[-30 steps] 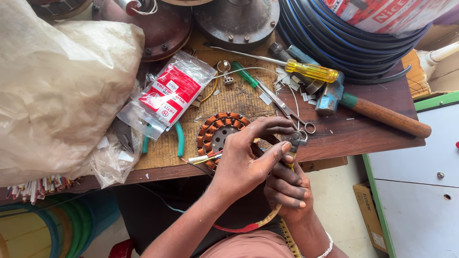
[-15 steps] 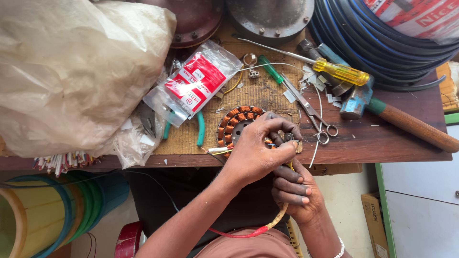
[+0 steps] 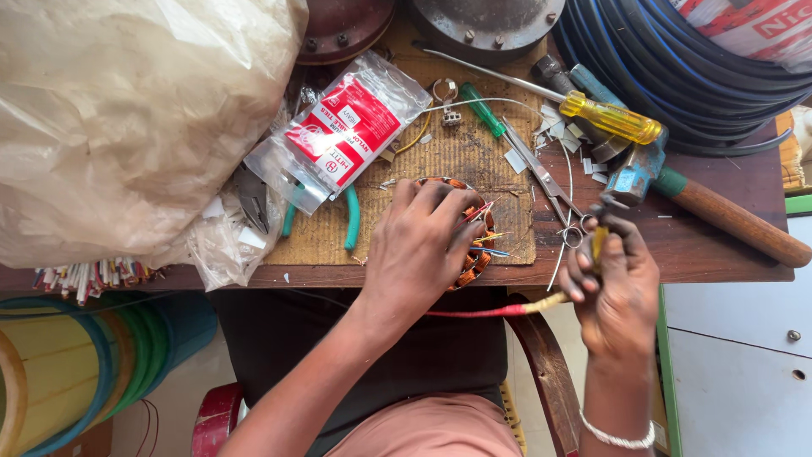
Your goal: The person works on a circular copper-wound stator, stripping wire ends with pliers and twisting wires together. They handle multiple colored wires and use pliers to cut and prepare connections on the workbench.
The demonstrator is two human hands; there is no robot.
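Two hands work: the left hand (image 3: 419, 254) presses the round copper-wound stator (image 3: 469, 241) onto the wooden bench (image 3: 719, 254); the right hand (image 3: 613, 283) pinches a yellow-sleeved red wire (image 3: 491, 311); loose leads remain untied.

Dark wooden workbench (image 3: 719, 245) — woven mat (image 3: 448, 161), hammer (image 3: 719, 211), yellow-handled screwdriver (image 3: 592, 110), scissors (image 3: 541, 182), coiled blue hose (image 3: 677, 76)

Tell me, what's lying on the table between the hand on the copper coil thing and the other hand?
In the head view, scissors lie between the left hand on the copper-wound coil and the right hand, which pinches yellow sleeving.
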